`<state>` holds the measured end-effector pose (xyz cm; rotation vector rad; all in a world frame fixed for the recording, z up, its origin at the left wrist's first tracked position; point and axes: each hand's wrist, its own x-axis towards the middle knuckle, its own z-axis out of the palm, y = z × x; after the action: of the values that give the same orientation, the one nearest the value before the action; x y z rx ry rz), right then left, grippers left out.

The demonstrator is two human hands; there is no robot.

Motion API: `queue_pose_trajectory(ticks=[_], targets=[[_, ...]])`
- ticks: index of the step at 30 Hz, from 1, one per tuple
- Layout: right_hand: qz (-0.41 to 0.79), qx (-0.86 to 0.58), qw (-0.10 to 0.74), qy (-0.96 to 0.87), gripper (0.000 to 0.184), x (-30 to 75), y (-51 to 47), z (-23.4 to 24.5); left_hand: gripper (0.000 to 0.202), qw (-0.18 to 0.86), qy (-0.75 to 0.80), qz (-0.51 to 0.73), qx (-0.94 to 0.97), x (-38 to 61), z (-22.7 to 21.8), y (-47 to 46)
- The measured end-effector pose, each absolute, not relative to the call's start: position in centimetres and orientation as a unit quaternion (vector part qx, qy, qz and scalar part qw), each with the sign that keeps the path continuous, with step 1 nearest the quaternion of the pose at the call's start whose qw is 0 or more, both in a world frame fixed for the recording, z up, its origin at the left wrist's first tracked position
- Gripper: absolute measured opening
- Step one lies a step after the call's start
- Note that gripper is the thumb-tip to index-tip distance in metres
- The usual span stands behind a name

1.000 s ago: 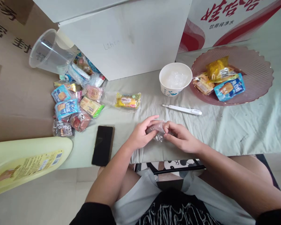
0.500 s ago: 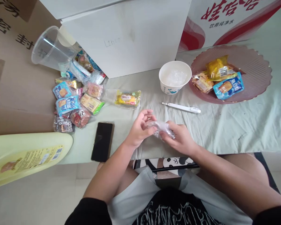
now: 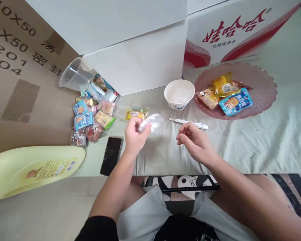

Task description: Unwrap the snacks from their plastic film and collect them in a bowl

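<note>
Loosely half-curled, apparently empty, at the right hand [image 3: 193, 142].
With nearly closed left hand [image 3: 135, 135], pinching crinkled clear plastic film [image 3: 153, 122] left of the slim white knife [image 3: 178, 121]; could snag on its tip if swept rightward.

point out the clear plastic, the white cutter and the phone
Clear plastic [image 3: 154, 122], head view: its shiny middle
White cutter [image 3: 201, 126], head view: its wide end
Phone [image 3: 112, 154], head view: its dark screen
</note>
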<state>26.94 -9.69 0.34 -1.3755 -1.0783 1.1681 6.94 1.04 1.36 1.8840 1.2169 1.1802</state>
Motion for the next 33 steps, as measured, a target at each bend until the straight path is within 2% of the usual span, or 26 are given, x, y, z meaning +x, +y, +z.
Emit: queue_pose_trajectory(ticks=[3, 6, 9, 12, 14, 16, 20, 22, 25, 28, 33], targets=[[0.48, -0.561, 0.509, -0.442, 0.01, 28.0, -9.4, 1.0, 0.035, 0.121, 0.394, 0.403, 0.817, 11.4, 4.2, 3.9], [0.461, -0.569, 0.504, -0.458, 0.01, 28.8, -9.1, 1.5, 0.02, 0.068, 0.366, 0.231, 0.899, 17.3, 6.0, 6.6], [0.427, -0.58, 0.493, -0.489, 0.011, 29.5, -8.9, 1.6, 0.016, 0.074, 0.387, -0.002, 0.919, 22.4, 6.2, 8.9], [0.409, -0.582, 0.482, -0.511, 0.012, 30.0, -9.0, 1.6, 0.027, 0.166, 0.363, -0.242, 0.884, 25.4, 6.1, 10.9], [0.405, -0.585, 0.474, -0.519, 0.012, 30.3, -9.2, 1.7, 0.034, 0.218, 0.332, -0.311, 0.864, 26.0, 6.8, 11.9], [0.402, -0.588, 0.468, -0.523, 0.013, 30.6, -9.3, 1.7, 0.032, 0.228, 0.344, -0.252, 0.875, 25.3, 8.1, 12.1], [0.397, -0.594, 0.467, -0.521, 0.016, 30.8, -9.1, 1.5, 0.023, 0.275, 0.371, 0.128, 0.878, 20.2, 9.7, 8.5], [0.397, -0.598, 0.464, -0.518, 0.017, 30.5, -9.1, 1.2, 0.021, 0.328, 0.359, 0.253, 0.836, 16.4, 8.3, 5.4], [0.405, -0.605, 0.451, -0.516, 0.016, 29.6, -9.5, 0.5, 0.016, 0.396, 0.373, 0.257, 0.799, 11.4, 3.5, 0.8], [0.385, -0.623, 0.42, -0.536, 0.014, 28.1, -10.2, -0.4, 0.019, 0.421, 0.401, 0.222, 0.783, 8.8, -1.3, -1.7], [0.278, -0.603, 0.391, -0.638, 0.007, 23.0, -9.9, 0.1, 0.018, 0.445, 0.296, 0.102, 0.839, 7.4, -3.6, -1.4]])
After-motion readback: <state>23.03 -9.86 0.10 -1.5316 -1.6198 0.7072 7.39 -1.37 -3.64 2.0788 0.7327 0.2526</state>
